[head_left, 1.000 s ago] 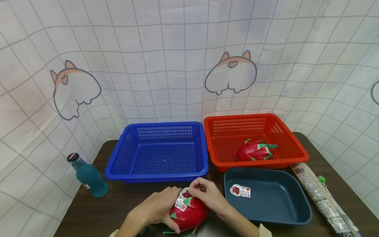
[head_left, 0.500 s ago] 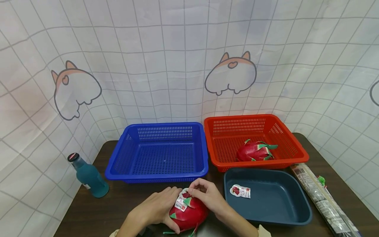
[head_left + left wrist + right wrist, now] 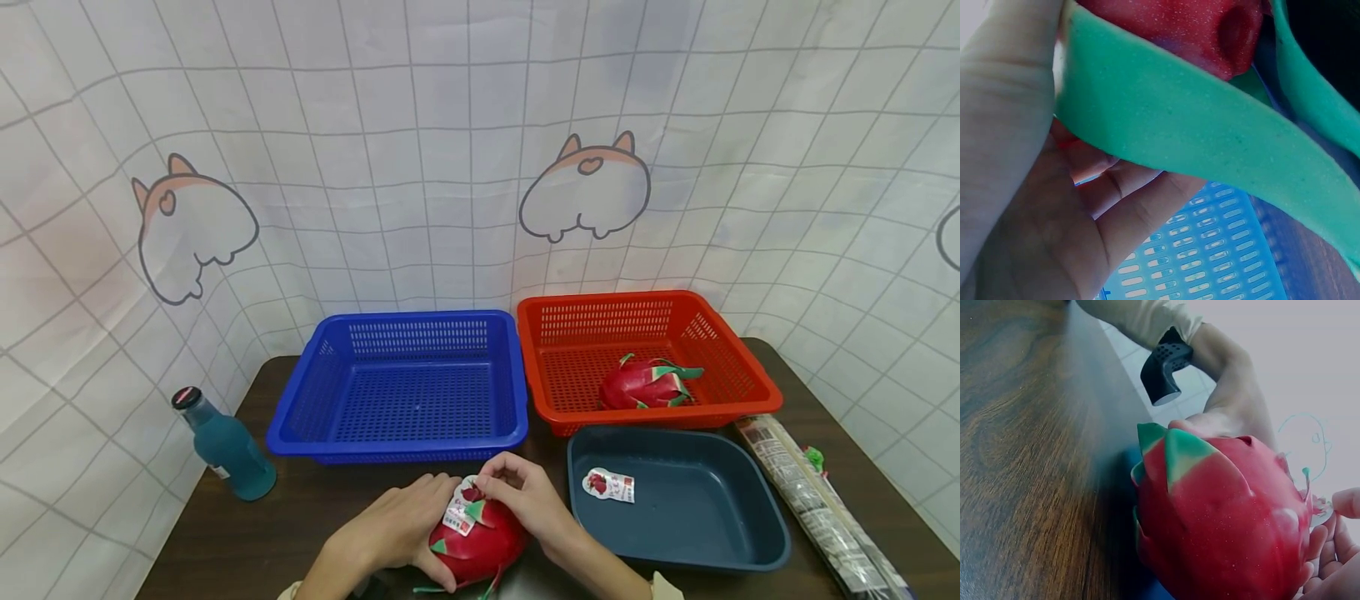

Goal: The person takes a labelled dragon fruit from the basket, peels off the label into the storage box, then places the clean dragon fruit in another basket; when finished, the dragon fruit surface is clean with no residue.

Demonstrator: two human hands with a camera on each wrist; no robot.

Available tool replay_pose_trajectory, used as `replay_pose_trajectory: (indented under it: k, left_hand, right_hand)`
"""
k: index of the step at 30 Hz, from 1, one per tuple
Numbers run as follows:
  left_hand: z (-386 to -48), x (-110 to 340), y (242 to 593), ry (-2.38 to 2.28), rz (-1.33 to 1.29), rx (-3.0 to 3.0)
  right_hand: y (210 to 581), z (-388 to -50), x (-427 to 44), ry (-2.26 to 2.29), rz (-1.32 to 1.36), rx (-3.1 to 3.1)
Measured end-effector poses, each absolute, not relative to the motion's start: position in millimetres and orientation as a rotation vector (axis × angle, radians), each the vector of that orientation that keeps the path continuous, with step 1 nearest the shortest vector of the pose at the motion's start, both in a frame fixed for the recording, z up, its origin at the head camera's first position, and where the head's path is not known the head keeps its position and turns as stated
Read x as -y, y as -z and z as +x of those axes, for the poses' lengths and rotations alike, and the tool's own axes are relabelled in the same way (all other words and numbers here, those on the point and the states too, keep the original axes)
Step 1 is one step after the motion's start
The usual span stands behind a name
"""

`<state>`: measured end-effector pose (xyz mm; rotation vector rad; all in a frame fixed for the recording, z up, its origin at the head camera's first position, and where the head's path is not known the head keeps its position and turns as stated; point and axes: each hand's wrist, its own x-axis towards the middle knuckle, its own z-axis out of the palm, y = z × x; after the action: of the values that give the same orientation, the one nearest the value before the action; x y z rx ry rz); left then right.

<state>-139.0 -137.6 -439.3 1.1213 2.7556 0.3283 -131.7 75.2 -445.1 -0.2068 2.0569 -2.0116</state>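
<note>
A red dragon fruit (image 3: 491, 550) with green-tipped scales rests on the table at the near middle. My left hand (image 3: 405, 521) grips its left side, thumb low in front and fingers over the far side. On the fruit's upper left lies a white label (image 3: 457, 512) with a fruit picture. At the label's upper end, my right hand (image 3: 536, 504) pinches its edge between thumb and forefinger. The right wrist view shows the label (image 3: 1321, 514) edge-on by the thumb, with curled fingers against the fruit. A green scale (image 3: 1166, 119) crosses the left wrist view.
A blue basket (image 3: 397, 317) stands behind the hands. To its right, a red basket (image 3: 667, 417) holds another dragon fruit (image 3: 641, 383). The dark tray (image 3: 697, 517) at right contains a similar label (image 3: 609, 484). A teal bottle (image 3: 232, 454) stands left; a plastic-wrapped bundle (image 3: 817, 500) lies far right.
Both hands and the dragon fruit keep their places. The view has shifted very slightly; no object has visibly moved.
</note>
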Motion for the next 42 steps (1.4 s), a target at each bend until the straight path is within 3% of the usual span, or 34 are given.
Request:
replay_pose_trajectory:
  k: [14,26,34,42]
  left_hand:
    - [-135,138,442,-0.318,1.119,-2.77]
    - [-132,139,444,-0.302,1.131,-2.77]
    - [-135,136,442,-0.293,1.148,-2.769]
    - [-135,139,439,-0.304,1.162,-2.785]
  right_hand:
    - [447,-127,-72,2.036,-0.152,-1.945]
    - [433,-129,-99,2.375,-0.198,-1.71]
    - [417,-128,-175,2.262,-0.095,-2.153]
    - [408,-132,-281,1.544,0.15,-2.765]
